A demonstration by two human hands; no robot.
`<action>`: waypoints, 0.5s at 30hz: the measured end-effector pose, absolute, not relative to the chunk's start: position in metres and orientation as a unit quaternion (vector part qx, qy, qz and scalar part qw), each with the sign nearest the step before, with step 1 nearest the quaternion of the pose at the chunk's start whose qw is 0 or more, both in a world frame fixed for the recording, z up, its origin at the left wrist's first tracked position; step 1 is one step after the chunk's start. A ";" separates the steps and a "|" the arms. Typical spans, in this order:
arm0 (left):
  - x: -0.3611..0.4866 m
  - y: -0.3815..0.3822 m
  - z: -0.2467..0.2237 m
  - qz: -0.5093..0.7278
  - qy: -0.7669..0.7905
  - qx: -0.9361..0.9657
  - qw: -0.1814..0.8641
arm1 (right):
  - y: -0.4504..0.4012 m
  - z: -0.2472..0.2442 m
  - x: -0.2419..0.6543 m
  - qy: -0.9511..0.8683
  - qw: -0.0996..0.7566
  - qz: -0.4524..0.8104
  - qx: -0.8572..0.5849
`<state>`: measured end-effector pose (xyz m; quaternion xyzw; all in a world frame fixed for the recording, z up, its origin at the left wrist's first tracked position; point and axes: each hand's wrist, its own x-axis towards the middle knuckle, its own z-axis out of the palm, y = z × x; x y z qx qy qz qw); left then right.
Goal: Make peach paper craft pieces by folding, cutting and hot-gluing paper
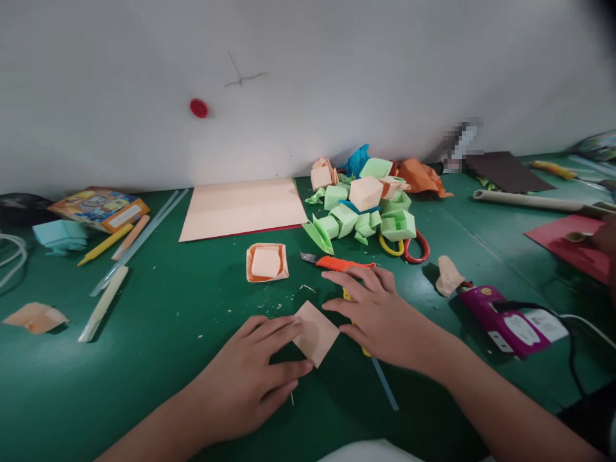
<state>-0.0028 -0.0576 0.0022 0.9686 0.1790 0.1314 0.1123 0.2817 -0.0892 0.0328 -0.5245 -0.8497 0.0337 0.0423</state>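
A small folded square of peach paper (316,335) lies on the green table in front of me, one corner pointing toward me. My left hand (262,362) holds its left side, with the index finger and thumb on its edges. My right hand (368,311) hovers at the right corner, fingers spread, the thumb close to or touching the paper. Beyond it lies an orange utility knife (344,263) with its blade out. A yellow object (347,295) is mostly hidden under my right hand. A peach paper box (267,262) with a smaller paper piece inside sits further back.
Green and peach folded paper pieces (356,205) are heaped near the wall, beside scissors (416,247). A peach sheet (245,205) lies behind the box. Glue sticks (103,305) and a patterned box (99,206) are left; a purple box (510,321) with cables is right. Another person's hand (607,240) shows far right.
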 end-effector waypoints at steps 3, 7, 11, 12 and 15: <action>-0.007 -0.055 0.005 0.124 0.165 0.973 0.102 | -0.089 0.037 0.284 -0.855 0.046 0.042 -0.514; -0.006 -0.055 0.007 0.121 0.152 0.977 0.085 | -0.090 0.045 0.289 -0.858 0.058 0.070 -0.505; -0.004 -0.056 0.009 0.137 0.150 0.977 0.066 | -0.094 0.057 0.310 -0.839 0.069 0.094 -0.531; -0.004 -0.057 0.009 0.137 0.150 0.977 0.062 | -0.097 0.059 0.317 -0.829 0.073 0.094 -0.546; -0.005 -0.057 0.008 0.134 0.146 0.979 0.047 | -0.110 0.062 0.337 -0.805 0.053 0.122 -0.579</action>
